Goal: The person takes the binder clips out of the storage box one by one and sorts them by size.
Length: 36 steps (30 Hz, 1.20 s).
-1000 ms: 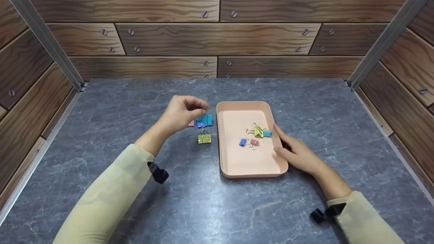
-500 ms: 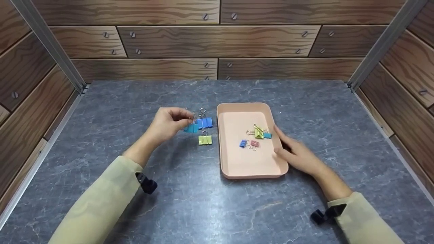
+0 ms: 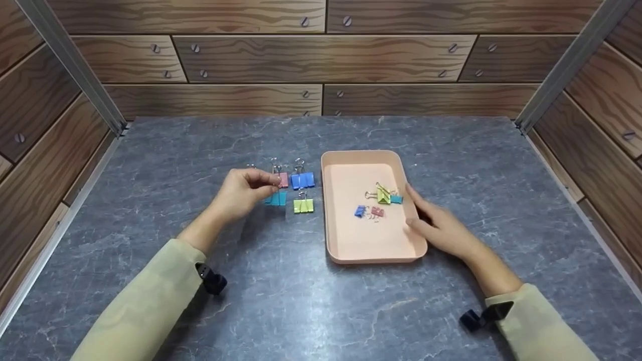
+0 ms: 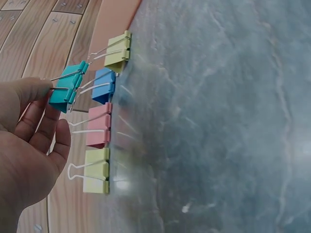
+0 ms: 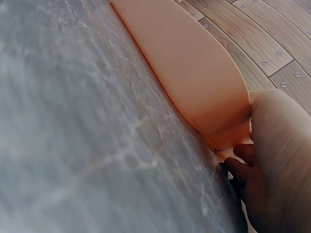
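Observation:
My left hand (image 3: 241, 194) pinches a teal binder clip (image 4: 69, 87) by its wire handle. It hangs in front of the standing clips in the head view. A pink binder clip (image 3: 284, 180), a blue binder clip (image 3: 303, 180) and a yellow-green binder clip (image 3: 303, 206) stand near it. The left wrist view shows another yellow-green binder clip (image 4: 96, 171) at the row's end, mostly hidden by my hand in the head view. My right hand (image 3: 441, 228) grips the right rim of a peach tray (image 3: 351, 248), thumb on the rim and fingers around the outside.
Inside the tray lie a yellow-green clip (image 3: 383, 194), a small teal clip (image 3: 396, 199), a small blue clip (image 3: 360, 211) and a small pink clip (image 3: 377, 212). Wood-patterned walls (image 3: 321, 57) enclose the grey marbled table (image 3: 281, 311) on the back and sides.
My left hand has carried the teal clip leftward and toward me, away from in front of the blue clip, uncovering it. The right hand and tray have stayed in place.

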Available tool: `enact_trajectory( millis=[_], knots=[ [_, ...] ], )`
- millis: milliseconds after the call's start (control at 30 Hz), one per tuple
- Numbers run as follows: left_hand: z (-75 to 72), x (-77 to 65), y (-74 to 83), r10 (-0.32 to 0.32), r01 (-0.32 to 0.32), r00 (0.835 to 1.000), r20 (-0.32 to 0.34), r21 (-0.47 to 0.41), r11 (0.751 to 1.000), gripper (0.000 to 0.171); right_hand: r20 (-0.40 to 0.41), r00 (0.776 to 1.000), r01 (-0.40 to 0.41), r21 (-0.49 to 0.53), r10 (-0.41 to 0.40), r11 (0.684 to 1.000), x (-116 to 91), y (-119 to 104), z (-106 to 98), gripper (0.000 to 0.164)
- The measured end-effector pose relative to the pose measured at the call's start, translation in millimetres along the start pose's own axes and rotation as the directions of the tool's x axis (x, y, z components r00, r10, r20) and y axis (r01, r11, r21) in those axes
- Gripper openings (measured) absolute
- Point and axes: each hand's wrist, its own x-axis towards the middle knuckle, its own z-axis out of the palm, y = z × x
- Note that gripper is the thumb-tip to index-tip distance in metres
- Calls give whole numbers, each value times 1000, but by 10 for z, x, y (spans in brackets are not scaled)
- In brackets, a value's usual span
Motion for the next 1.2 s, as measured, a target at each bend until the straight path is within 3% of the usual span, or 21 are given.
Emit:
enact_trajectory(
  millis=[700,1200],
  knots=[
    [77,-13,-251,-11,11,1000,-3,22,1000,12,1,1000,-10,17,10,1000,-11,-14,-1,74],
    [117,-2,-268,-37,37,999,-15,18,999,10,2,1000,-22,15,22,1000,-22,-27,2,74]
  ],
)
